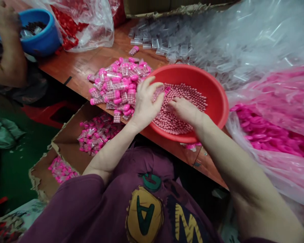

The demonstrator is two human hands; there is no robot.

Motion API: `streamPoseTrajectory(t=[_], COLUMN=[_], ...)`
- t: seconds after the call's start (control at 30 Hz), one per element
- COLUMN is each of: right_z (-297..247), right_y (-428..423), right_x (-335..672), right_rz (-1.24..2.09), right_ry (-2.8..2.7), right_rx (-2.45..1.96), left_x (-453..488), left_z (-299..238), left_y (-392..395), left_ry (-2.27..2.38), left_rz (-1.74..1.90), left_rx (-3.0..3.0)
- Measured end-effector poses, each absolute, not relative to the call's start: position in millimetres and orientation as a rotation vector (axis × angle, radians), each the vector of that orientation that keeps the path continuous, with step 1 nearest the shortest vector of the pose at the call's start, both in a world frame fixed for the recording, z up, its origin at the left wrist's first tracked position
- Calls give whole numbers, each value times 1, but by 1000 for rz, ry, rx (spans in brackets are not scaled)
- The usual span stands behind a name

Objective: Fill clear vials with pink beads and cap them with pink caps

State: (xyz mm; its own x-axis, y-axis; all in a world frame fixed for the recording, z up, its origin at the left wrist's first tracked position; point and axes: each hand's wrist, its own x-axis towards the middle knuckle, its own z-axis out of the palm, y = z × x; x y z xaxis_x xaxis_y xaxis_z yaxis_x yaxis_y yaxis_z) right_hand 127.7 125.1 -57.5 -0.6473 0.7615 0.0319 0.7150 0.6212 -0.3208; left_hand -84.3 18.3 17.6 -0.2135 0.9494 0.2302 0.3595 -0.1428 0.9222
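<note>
Basically: left hand (148, 103) half-curled at the rim of the red plastic basin (218, 101), grip unclear, cannot tell if holding anything; right hand (183, 111) loose, fingertips resting on pink pellets (182, 101) inside basin. Pink-capped clear vials (119, 84) heaped just left of basin, more in cardboard box (66, 148) below.

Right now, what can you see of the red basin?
The red basin is a round, shallow bowl of glossy plastic with a smooth rim. It sits near the edge of a wooden table, upright, holding a shallow layer of small pink beads. The left hand and right hand reach in over the beads.
</note>
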Motion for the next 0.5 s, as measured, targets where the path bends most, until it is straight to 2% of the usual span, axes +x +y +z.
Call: streamPoseTrajectory(t=[0.27,0.5], right_z=[-15,-11], right_y=[78,45], right_x=[144,153], right_rz=[833,888], right_ry=[-2127,-2023], right_rx=[-1163,-1123], left_x=[-45,-17], left_z=[-4,-1], left_y=[36,46], left_ry=[1308,1388], left_rz=[1084,1013], left_rx=[1469,1723])
